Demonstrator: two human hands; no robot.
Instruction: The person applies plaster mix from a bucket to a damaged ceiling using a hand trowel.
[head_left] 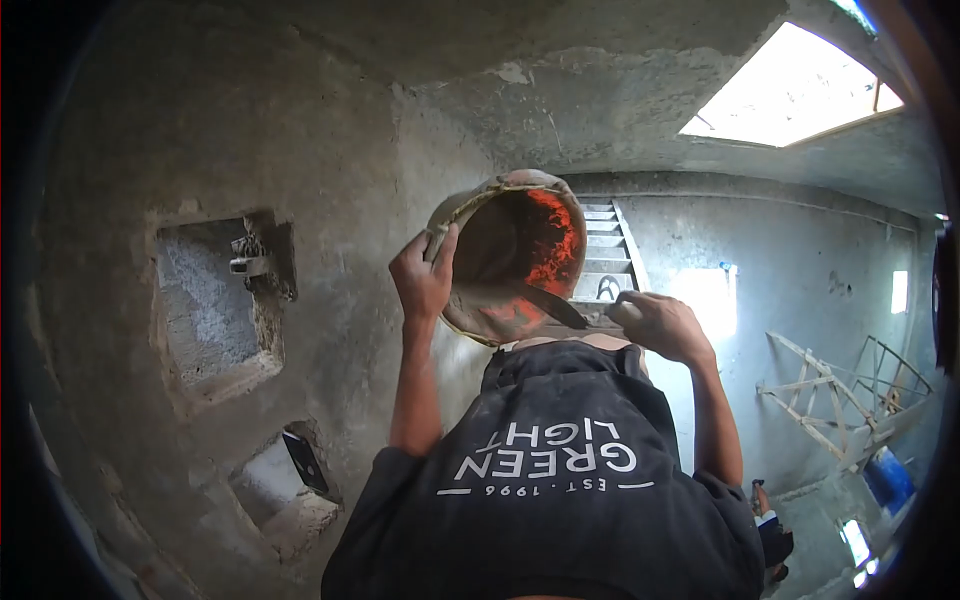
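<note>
Bucket (512,235), apparently being scraped out.
Left hand (425,275) clasps it at nine o'clock, right hand (668,325) grips a bladed tool (556,304) at four; next stroke likely needs steady bracing.

Single head cam here, so you're looking forward and down over the wearer's own arms. It's pretty close: left fingers (447,252) and right fingers (648,308) sit around mid-frame, dark shirt (560,510) filling the space below them. Lens is super wide, bending everything, so it also grabs the steps (605,240) beyond the right fingers and a wall niche (205,310) left of the left fingers.
</note>
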